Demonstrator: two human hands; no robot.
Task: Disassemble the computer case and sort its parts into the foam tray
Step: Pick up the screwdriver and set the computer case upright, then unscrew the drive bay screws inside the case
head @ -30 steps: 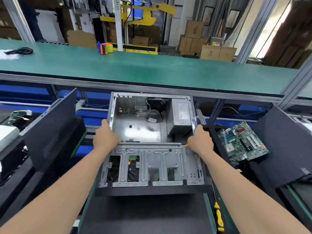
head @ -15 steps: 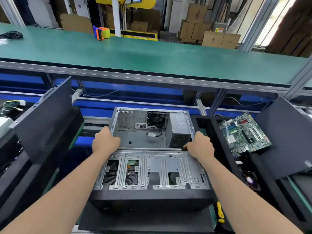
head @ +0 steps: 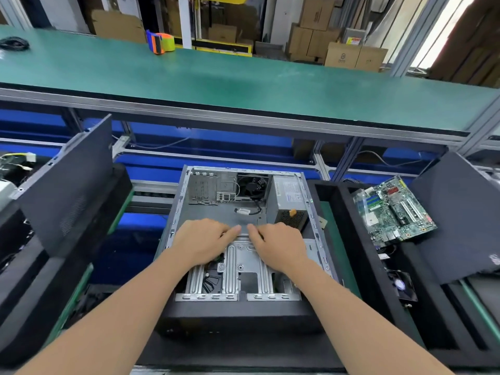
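We have the computer case (head: 216,212) lying open side up right in front of us, on the lower level below the long green bench (head: 243,85). Both our hands are down on the ribbed metal drive cage (head: 235,266) at the near end of the case. The left hand (head: 201,243) and the right hand (head: 278,246) lie palm down side by side, with the fingers held together and fairly straight. They point inward along the cage's far edge, and the fingertips nearly meet in the middle. We cannot tell whether any finger hooks under that edge.

Inside the case, a black fan (head: 251,185) sits against the far wall, and the grey power supply (head: 288,198) fills the far right corner. A loose cable lies on the case floor between them.

The black foam tray (head: 328,190) stands just beside the case on our right. A green circuit board (head: 392,209) lies tilted in it, and a small fan (head: 400,285) sits nearer to us. A dark panel (head: 460,212) leans at the tray's right side. Another dark panel (head: 67,190) leans on our left. An orange tape dispenser (head: 161,41) stands on the far side of the bench.
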